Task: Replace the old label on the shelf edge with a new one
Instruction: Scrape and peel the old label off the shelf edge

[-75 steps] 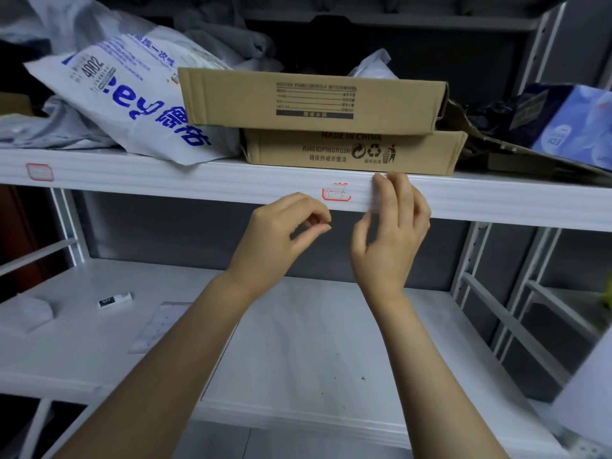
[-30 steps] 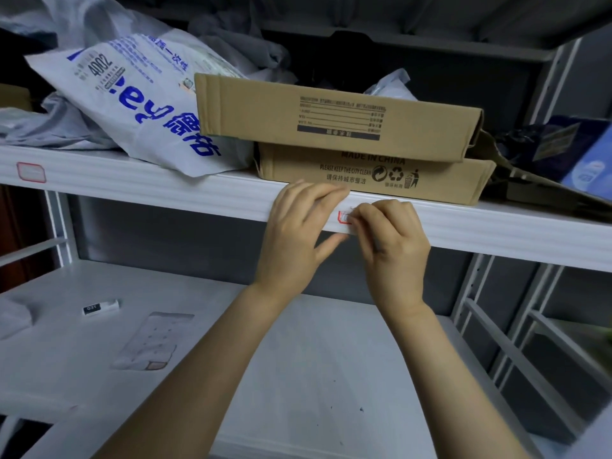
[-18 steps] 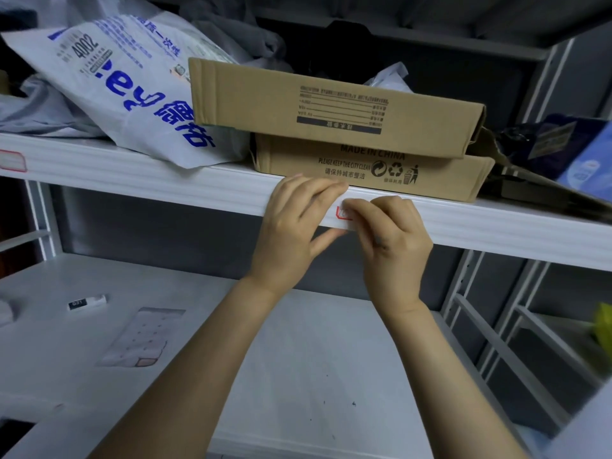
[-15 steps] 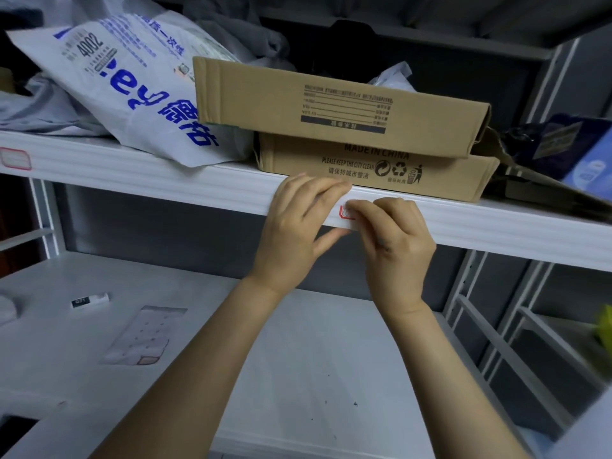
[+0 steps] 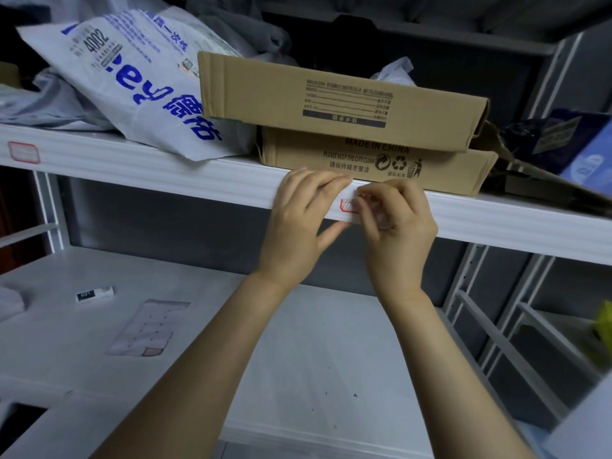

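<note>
More of the red-bordered label (image 5: 348,205) shows than before; left hand (image 5: 298,223) lies straight-fingered on the shelf edge (image 5: 165,170), right hand (image 5: 397,226) pinches the label's corner with curled fingers

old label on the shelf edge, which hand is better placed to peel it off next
Right. The right hand has its fingertips curled on the old label, seemingly pinching its right end; the left hand lies flat on the shelf edge beside it, likely bracing.
</note>
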